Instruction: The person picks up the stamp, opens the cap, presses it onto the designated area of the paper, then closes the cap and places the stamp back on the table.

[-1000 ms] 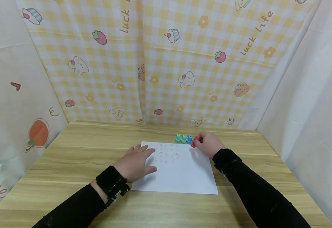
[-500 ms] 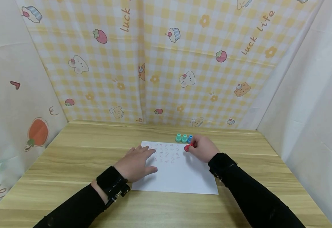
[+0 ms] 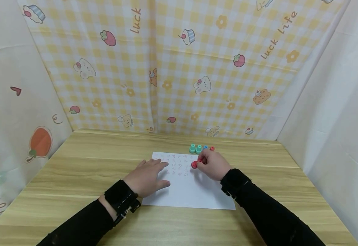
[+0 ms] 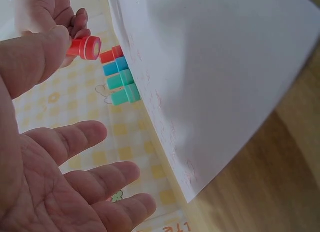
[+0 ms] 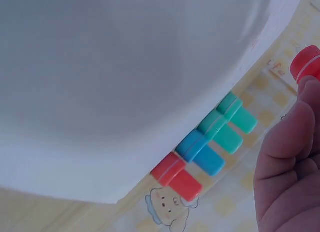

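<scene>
My right hand pinches a small red stamp between thumb and fingers. The stamp is tilted over the white paper, close to rows of small red printed marks. In the left wrist view, the pale round face of the held stamp shows. My left hand lies at the paper's left edge, fingers spread and holding nothing. Just beyond the paper's far edge stands a row of stamps: two green stamps, a blue stamp and another red stamp.
A wooden table carries the paper and stamps. Behind it hangs a yellow checked curtain, with white cloth at the right and printed white cloth at the left.
My right hand has carried the red stamp leftward and nearer, from the row onto the area over the paper. The row's remaining red stamp has come into view. My left hand stays put.
</scene>
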`<state>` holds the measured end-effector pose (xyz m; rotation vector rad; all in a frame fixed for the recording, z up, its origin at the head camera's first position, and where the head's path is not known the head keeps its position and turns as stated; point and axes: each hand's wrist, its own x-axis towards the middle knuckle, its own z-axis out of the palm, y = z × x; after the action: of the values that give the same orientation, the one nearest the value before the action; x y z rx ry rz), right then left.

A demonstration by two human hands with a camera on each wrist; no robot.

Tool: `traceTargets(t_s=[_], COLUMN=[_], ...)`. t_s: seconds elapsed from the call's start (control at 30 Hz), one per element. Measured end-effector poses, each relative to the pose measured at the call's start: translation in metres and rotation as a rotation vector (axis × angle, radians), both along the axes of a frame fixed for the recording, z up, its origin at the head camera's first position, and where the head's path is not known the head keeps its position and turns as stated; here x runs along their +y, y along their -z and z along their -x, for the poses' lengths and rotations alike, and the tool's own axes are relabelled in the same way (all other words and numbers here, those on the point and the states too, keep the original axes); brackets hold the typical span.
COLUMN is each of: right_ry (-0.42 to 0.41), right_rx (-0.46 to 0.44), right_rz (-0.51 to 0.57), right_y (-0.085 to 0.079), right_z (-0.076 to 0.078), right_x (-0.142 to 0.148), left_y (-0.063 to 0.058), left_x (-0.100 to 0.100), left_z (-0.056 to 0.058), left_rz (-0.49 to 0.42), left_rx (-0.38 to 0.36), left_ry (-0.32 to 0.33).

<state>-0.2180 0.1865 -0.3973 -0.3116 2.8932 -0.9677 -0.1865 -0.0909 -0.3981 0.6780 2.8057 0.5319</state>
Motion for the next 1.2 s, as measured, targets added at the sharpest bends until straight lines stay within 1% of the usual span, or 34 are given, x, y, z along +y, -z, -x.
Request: traceTargets(t_s=[0.3,0.47,0.73,0.93,1.2], right_ry=[-0.038,-0.056,-0.055,-0.055,-0.107], right_rx=[-0.029,-0.032,-0.026,-0.039,-0.048], right_rz=[0.068,0.071,0.095,0.122,0.169], right_y=[0.0,0.002,0.005,0.005,0.006], right_z=[-0.008,-0.01,-0.012,-0.016,-0.022], right_x=[-0.009,-0.012,-0.014,-0.018,-0.025], left_y=[0.0,0.001,0.003,0.004,0.002], left_x=[0.001,0.002,0.004,0.006,0.01], left_z=[0.0,0.0,0.001,0.0,-0.001], left_rz=[-0.008,-0.014,-0.033,-0.048,-0.076], left_rx=[0.003,0.004,-0.003,-0.004,-0.012], left_ry=[-0.003,-0.001,0.005,0.012,0.02])
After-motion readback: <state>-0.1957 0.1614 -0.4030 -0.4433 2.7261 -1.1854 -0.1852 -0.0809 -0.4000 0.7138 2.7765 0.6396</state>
